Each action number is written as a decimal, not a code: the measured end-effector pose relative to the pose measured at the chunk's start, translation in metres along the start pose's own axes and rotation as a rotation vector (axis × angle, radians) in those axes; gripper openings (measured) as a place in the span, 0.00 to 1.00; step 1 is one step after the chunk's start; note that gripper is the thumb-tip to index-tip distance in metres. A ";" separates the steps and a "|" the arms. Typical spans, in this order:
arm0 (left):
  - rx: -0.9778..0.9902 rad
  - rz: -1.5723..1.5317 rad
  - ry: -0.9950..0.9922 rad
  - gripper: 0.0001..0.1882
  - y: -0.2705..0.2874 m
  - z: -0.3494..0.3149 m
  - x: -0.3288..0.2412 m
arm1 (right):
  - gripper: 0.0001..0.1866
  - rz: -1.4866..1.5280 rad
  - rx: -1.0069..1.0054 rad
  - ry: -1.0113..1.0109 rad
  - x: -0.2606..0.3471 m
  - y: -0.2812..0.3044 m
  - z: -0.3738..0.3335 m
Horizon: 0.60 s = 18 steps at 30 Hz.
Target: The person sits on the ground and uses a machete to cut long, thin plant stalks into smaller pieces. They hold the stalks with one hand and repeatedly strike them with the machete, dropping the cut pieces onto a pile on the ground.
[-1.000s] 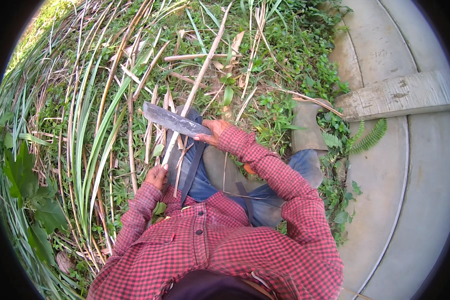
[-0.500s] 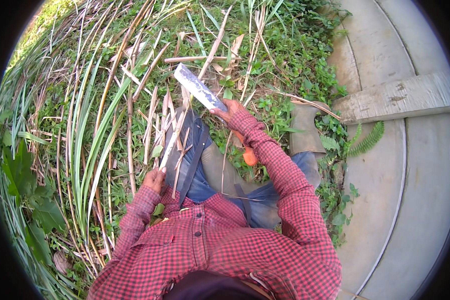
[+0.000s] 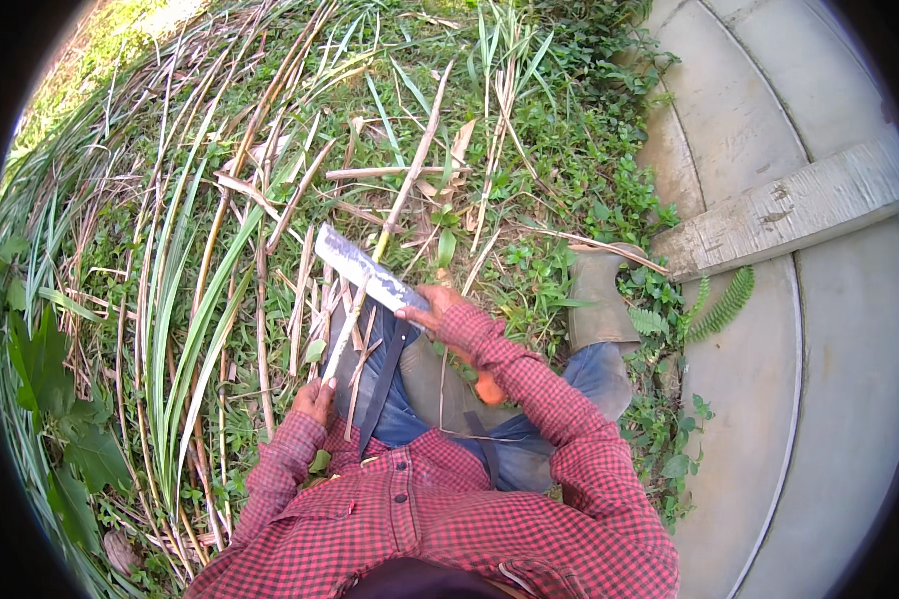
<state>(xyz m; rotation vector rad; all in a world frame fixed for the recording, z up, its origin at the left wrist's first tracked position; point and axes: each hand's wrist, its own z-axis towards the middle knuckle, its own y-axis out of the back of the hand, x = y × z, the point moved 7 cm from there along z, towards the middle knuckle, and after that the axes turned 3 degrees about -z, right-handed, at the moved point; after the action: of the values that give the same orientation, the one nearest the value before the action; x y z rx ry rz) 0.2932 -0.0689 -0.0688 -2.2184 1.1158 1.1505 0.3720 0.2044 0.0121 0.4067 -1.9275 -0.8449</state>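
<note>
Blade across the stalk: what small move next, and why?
I'd probably slide the blade a little outward along the stalk: the right hand holds it crosswise, the left hand holds the near end, clear of the blade, and the far part looks browner than the pale near part.

No text, label, brand, number or sign can be read.
</note>
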 end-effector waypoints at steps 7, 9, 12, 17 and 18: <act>0.072 -0.132 0.032 0.17 -0.010 -0.004 -0.002 | 0.33 -0.019 0.166 -0.030 0.036 -0.004 -0.022; 0.070 -0.109 0.024 0.17 -0.010 -0.008 -0.018 | 0.33 0.016 -0.026 -0.092 0.013 0.020 -0.006; 0.072 -0.121 0.043 0.17 -0.007 -0.005 -0.010 | 0.34 0.035 -0.094 -0.163 -0.003 0.038 0.014; 0.010 -0.010 0.001 0.19 0.004 0.011 0.007 | 0.33 -0.065 0.194 0.076 0.036 -0.028 -0.012; 0.015 -0.031 0.002 0.19 0.005 0.011 0.010 | 0.32 -0.087 0.207 0.097 0.042 -0.030 -0.014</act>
<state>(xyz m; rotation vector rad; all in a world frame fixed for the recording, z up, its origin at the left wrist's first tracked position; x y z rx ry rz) 0.2867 -0.0697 -0.0837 -2.2179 1.0838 1.1242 0.3618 0.1531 0.0218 0.6486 -1.9246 -0.6702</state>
